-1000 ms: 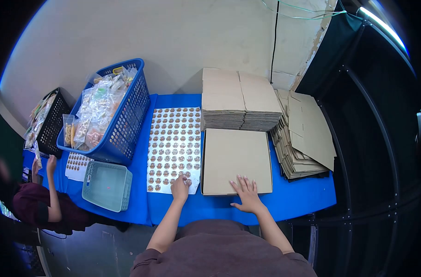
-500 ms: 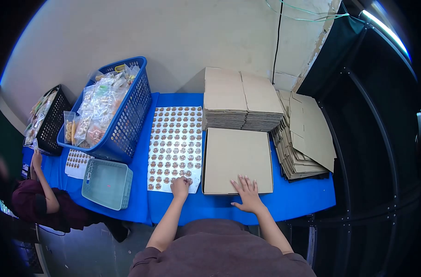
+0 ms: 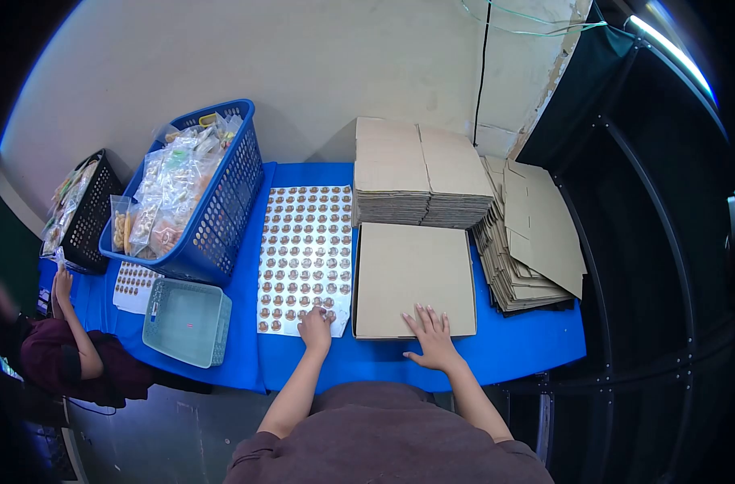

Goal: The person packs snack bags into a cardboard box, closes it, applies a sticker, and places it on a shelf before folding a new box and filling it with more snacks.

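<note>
A white sheet of round brown stickers (image 3: 305,242) lies flat on the blue cloth. At its lower right corner is my left hand (image 3: 314,329), its fingertips pinched at a sticker; whether the sticker is off its backing is too small to tell. My right hand (image 3: 434,339) rests with fingers spread on the front edge of a closed brown cardboard box (image 3: 416,274), which lies just right of the sheet.
Behind the box stands a stack of folded cardboard (image 3: 420,169), with more flattened cartons (image 3: 537,234) to the right. Leftward are a blue basket of bagged snacks (image 3: 182,185), a pale green tray (image 3: 186,323), a black basket (image 3: 93,210) and another person's arm (image 3: 81,335).
My left hand's fingers shift slightly at the sheet's corner. The right hand stays on the box. At the far left, the other person's leg has moved back.
</note>
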{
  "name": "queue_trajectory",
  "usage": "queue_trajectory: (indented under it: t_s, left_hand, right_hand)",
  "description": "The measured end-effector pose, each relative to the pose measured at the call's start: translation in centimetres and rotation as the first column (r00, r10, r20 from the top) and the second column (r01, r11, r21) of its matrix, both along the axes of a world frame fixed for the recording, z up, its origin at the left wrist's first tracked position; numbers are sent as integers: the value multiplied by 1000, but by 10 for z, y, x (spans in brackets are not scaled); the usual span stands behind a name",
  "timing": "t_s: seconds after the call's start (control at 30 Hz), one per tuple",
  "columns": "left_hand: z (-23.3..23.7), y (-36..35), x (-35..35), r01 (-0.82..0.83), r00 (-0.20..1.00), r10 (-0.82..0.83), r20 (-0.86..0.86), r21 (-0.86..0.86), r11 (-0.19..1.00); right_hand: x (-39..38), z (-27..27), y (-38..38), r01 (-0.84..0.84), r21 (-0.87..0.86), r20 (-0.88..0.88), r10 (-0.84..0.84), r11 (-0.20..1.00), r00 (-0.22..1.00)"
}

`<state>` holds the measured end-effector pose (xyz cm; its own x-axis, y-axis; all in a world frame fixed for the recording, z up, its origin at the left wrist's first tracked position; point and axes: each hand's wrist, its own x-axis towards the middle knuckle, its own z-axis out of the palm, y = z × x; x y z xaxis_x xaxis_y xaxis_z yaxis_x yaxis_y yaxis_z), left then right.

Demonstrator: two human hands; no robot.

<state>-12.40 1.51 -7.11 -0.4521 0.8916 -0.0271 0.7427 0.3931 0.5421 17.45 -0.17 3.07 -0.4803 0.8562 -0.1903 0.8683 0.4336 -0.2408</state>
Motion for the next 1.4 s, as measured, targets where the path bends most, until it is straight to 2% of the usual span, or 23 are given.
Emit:
queue_trajectory:
  t_s: [0.07, 0.4, 0.6, 0.67, 0.8, 0.9, 0.97, 1.0, 1.07, 1.1, 1.17, 1.2, 1.23, 1.27, 1.3, 1.33, 1.37, 1.4]
  left_hand:
    - [-1, 0, -3, 12, 998, -12, 54, 6, 1000]
    - [-1, -4, -2, 7, 998, -11, 60, 60, 998]
    - [2, -2, 0, 57, 998, -55, -31, 48, 997]
    - [-5, -1, -2, 196, 969, -169, -179, 145, 970]
    - [-5, 1, -2, 292, 940, -258, -223, 134, 947]
    - [6, -3, -1, 262, 961, -241, -133, 168, 950]
    - [16, -6, -5, 235, 970, -242, 13, 191, 953]
    - [23, -5, -6, 235, 970, -243, 12, 198, 951]
    - [37, -6, -8, 140, 953, -186, 238, 198, 970]
    - [49, -7, -8, 137, 954, -184, 237, 202, 970]
    - [80, -9, -3, 41, 831, -221, 511, 340, 940]
    - [100, -13, 1, 82, 819, -271, 506, 364, 928]
    - [114, -16, 5, 81, 821, -269, 504, 364, 928]
    - [125, -19, 9, 103, 757, -325, 567, 388, 916]
    - [137, -22, 13, 121, 683, -378, 625, 414, 902]
    - [153, -26, 18, 158, 617, -421, 665, 419, 894]
    - [155, -28, 21, 157, 617, -418, 666, 417, 895]
    - [156, -31, 23, 179, 529, -435, 729, 405, 897]
  right_hand:
    - [0, 0, 0, 2, -5, -2, -2, 1000, 1000]
    - [0, 0, -2, 15, -3, -16, -15, 1000, 1000]
    - [0, -1, -2, 16, 19, -20, -15, 1000, 1000]
    - [-1, 0, -1, 19, 15, -24, -19, 1000, 1000]
    - [-1, -1, -1, 19, 16, -21, -18, 1000, 1000]
    - [-1, -2, -2, 21, 17, -23, -21, 1000, 1000]
    - [0, -1, -2, 20, 19, -27, -20, 1000, 999]
    - [0, -1, -1, 21, 26, -26, -20, 999, 999]
    - [0, -1, -3, 24, 8, -55, -23, 1000, 998]
    - [-2, 2, -3, 21, 13, -56, -20, 1000, 998]
    - [-10, 11, -5, 96, 2, -135, -95, 995, 986]
    - [-15, 13, -5, 93, 3, -137, -92, 996, 986]
    - [-22, 15, -5, 107, 34, -292, -93, 994, 952]
    - [-29, 19, -6, 127, 61, -439, -88, 990, 894]
    - [-36, 27, -5, 124, 59, -439, -86, 990, 894]
    - [-45, 39, -4, 90, 23, -598, -59, 996, 799]
    - [-53, 50, -4, 51, -7, -737, -39, 999, 675]
    - [-61, 61, -5, 50, -8, -737, -40, 999, 675]
